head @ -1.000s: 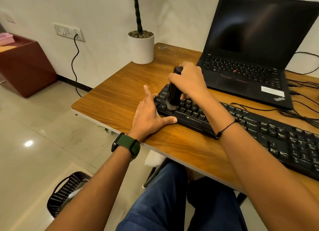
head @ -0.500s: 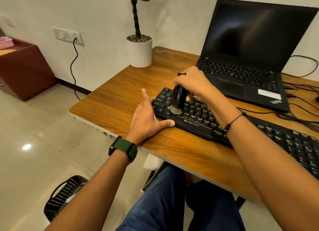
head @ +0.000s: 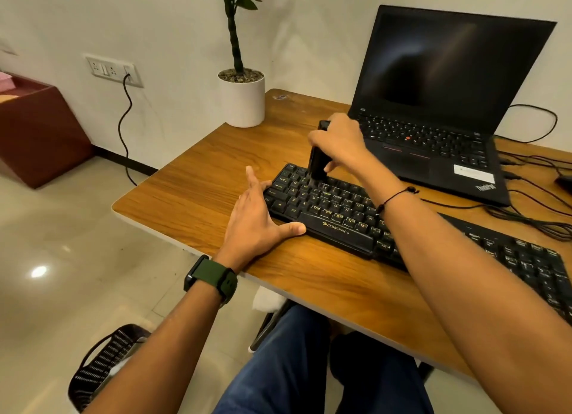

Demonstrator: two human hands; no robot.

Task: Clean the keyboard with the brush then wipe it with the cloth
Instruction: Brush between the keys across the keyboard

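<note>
- Left hand (head: 252, 220) lies flat and spread on the surface (head: 198, 193), fingers straight, thumb braced against the near-left corner of the keyboard (head: 328, 210), pinning it in place.
- Just beyond, the right hand (head: 339, 142) is curled round the upright black brush (head: 317, 162), gripping it near the top, bristles down on the upper-left rows of keys.
- So we're in the brushing step, by my reading, and early in it: most of the keyboard runs off to the right of both hands and looks unvisited.
- To do this well: short strokes along each row, bristle tips worked into the gaps, light pressure so no keycap lifts, and that left hand bracing firmly.
- No cloth to be seen anywhere; I can't tell where it is.
- Beyond the right hand sits an open laptop (head: 439, 104), screen dark; cables (head: 526, 215) trail close by, so keep the strokes clear of them.
</note>
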